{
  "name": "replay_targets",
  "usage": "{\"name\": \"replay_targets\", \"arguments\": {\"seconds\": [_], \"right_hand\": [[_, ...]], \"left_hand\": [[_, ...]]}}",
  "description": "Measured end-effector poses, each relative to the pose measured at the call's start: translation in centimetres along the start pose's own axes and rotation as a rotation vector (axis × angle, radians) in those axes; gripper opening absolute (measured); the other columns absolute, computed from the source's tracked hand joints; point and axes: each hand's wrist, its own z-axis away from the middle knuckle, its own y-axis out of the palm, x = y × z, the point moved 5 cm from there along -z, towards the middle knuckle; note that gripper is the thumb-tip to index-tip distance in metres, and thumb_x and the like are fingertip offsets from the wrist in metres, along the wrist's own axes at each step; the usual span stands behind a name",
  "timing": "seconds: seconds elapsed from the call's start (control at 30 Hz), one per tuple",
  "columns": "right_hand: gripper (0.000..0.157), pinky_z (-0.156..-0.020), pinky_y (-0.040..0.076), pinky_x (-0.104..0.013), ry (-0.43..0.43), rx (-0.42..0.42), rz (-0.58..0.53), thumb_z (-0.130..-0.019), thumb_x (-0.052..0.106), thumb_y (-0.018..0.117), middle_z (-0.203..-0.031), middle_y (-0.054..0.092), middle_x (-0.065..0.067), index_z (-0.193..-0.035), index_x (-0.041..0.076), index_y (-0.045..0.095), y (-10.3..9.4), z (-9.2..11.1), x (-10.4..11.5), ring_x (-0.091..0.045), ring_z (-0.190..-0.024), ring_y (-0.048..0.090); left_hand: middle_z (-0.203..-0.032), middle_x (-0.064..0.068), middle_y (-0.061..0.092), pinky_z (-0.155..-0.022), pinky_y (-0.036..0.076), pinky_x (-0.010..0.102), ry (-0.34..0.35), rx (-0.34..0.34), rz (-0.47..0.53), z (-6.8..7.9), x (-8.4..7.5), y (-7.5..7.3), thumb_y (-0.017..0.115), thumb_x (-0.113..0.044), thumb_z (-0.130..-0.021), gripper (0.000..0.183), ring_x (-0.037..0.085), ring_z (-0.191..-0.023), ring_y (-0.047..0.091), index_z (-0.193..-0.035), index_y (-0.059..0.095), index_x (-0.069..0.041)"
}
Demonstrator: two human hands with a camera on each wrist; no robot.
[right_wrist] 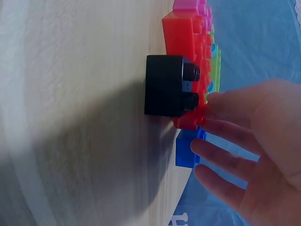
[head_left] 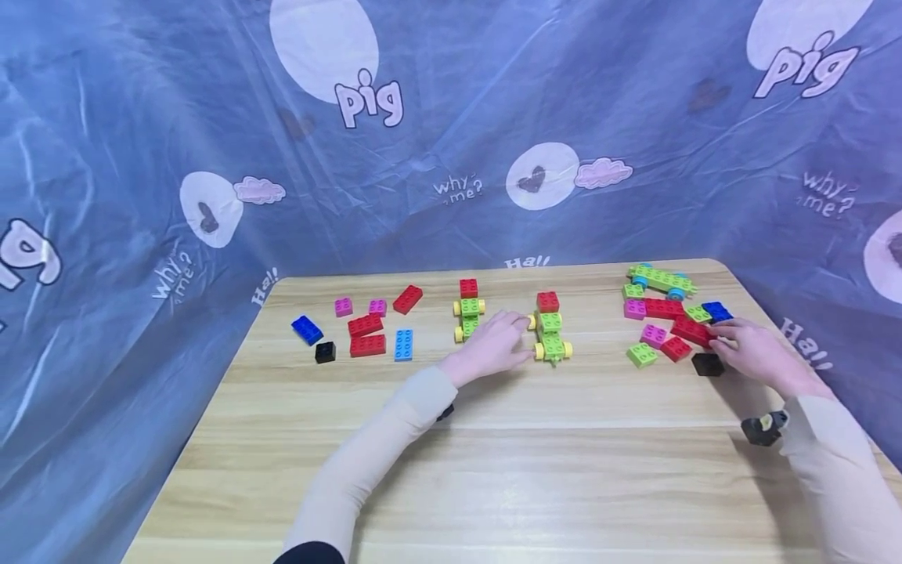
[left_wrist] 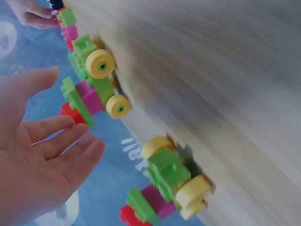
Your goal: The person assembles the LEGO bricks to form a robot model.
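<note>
My left hand (head_left: 493, 345) hovers between two toy cars with its fingers spread and holds nothing. The right toy car (head_left: 553, 345) has yellow wheels, a green base and stacked bricks topped with red; the left toy car (head_left: 469, 307) is alike, partly covered by the hand in the head view. In the left wrist view, magenta bricks show in both stacks. At the right pile, my right hand (head_left: 750, 352) pinches the end of a long red brick (head_left: 690, 331) between thumb and index finger. A black brick (right_wrist: 164, 85) stands in front of it, and a blue brick (right_wrist: 186, 148) lies beyond.
Right pile: magenta brick (head_left: 653, 336), green brick (head_left: 642, 355), small red brick (head_left: 676, 348) and others. Behind it stands a green car base (head_left: 662, 279) with blue wheels. At left lie red bricks (head_left: 368, 345), a light blue brick (head_left: 403, 345) and a black brick (head_left: 325, 352). A printed cloth (head_left: 423, 157) hangs behind.
</note>
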Motion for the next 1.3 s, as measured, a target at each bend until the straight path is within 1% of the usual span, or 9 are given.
{"name": "replay_targets", "arguments": {"seconds": [0.1,0.17,0.3,0.43,0.7,0.8,0.97,1.13,1.3], "right_hand": [[0.026,-0.082,0.045,-0.062,-0.010,-0.005,0.025,-0.082,0.005,0.062,-0.104,0.061,-0.036,-0.101,-0.013,0.064,-0.2,0.4,-0.1,-0.053,-0.098,0.055],[0.026,-0.081,0.045,-0.062,-0.005,-0.002,0.036,-0.082,0.006,0.063,-0.104,0.060,-0.035,-0.100,-0.012,0.064,-0.2,0.6,-0.2,-0.053,-0.098,0.055],[0.026,-0.080,0.046,-0.061,-0.005,-0.020,0.038,-0.080,0.006,0.064,-0.102,0.061,-0.035,-0.100,-0.011,0.065,-0.3,1.0,-0.3,-0.052,-0.097,0.056],[0.024,-0.076,0.047,-0.059,-0.027,-0.064,0.021,-0.077,0.003,0.066,-0.097,0.063,-0.034,-0.096,-0.011,0.066,-0.5,1.4,-0.3,-0.050,-0.092,0.058],[0.023,-0.076,0.045,-0.058,-0.019,-0.063,0.008,-0.078,0.001,0.065,-0.097,0.061,-0.035,-0.096,-0.013,0.065,-0.4,2.2,-0.8,-0.051,-0.091,0.056],[0.023,-0.075,0.045,-0.058,-0.023,-0.078,0.001,-0.076,0.000,0.066,-0.096,0.061,-0.035,-0.096,-0.012,0.065,-0.5,2.4,-0.8,-0.051,-0.090,0.057],[0.026,-0.075,0.045,-0.059,0.006,-0.051,-0.001,-0.077,0.002,0.066,-0.099,0.061,-0.035,-0.099,-0.012,0.065,-0.7,2.9,-0.8,-0.052,-0.092,0.056],[0.025,-0.074,0.045,-0.060,0.030,-0.033,0.001,-0.077,0.001,0.066,-0.098,0.060,-0.036,-0.097,-0.013,0.065,-0.8,3.5,-1.2,-0.051,-0.091,0.056],[0.025,-0.071,0.045,-0.063,0.086,-0.005,0.035,-0.078,0.005,0.066,-0.101,0.059,-0.037,-0.098,-0.012,0.064,-0.9,4.3,-1.9,-0.054,-0.090,0.055]], "left_hand": [[-0.136,0.007,0.053,-0.111,0.039,0.033,0.028,-0.044,0.020,1.1,0.3,-1.0,0.061,-0.039,-0.088,0.057,0.020,-0.126,0.049,-0.134,0.048,-0.007],[-0.135,0.007,0.054,-0.110,0.040,0.033,0.033,-0.073,0.036,2.0,0.7,-1.7,0.062,-0.038,-0.088,0.056,0.021,-0.126,0.049,-0.133,0.050,-0.006],[-0.134,0.008,0.055,-0.107,0.044,0.034,-0.001,-0.106,0.050,3.9,2.2,-2.7,0.062,-0.037,-0.089,0.054,0.021,-0.125,0.050,-0.132,0.050,-0.006],[-0.130,0.010,0.056,-0.104,0.046,0.036,-0.049,-0.102,0.079,5.8,4.0,-3.0,0.063,-0.033,-0.088,0.052,0.024,-0.122,0.052,-0.130,0.052,-0.004],[-0.122,0.016,0.060,-0.102,0.047,0.039,-0.160,-0.090,0.049,9.2,8.3,-2.2,0.067,-0.029,-0.085,0.051,0.029,-0.114,0.055,-0.123,0.056,0.003],[-0.115,0.018,0.062,-0.098,0.048,0.041,-0.179,-0.084,0.038,10.3,9.3,-1.9,0.069,-0.025,-0.084,0.042,0.031,-0.108,0.057,-0.112,0.061,0.004],[-0.111,0.018,0.062,-0.095,0.049,0.041,-0.204,-0.042,-0.011,11.7,9.9,-1.3,0.067,-0.023,-0.086,0.034,0.032,-0.105,0.057,-0.104,0.064,0.005],[-0.122,0.022,0.058,-0.104,0.044,0.044,-0.239,0.003,-0.024,12.3,10.4,-0.8,0.065,-0.027,-0.088,0.042,0.035,-0.117,0.052,-0.113,0.061,0.007],[-0.128,0.022,0.054,-0.106,0.043,0.044,-0.244,0.024,-0.020,12.5,10.6,-0.5,0.062,-0.028,-0.089,0.043,0.036,-0.122,0.049,-0.115,0.060,0.006]]}}
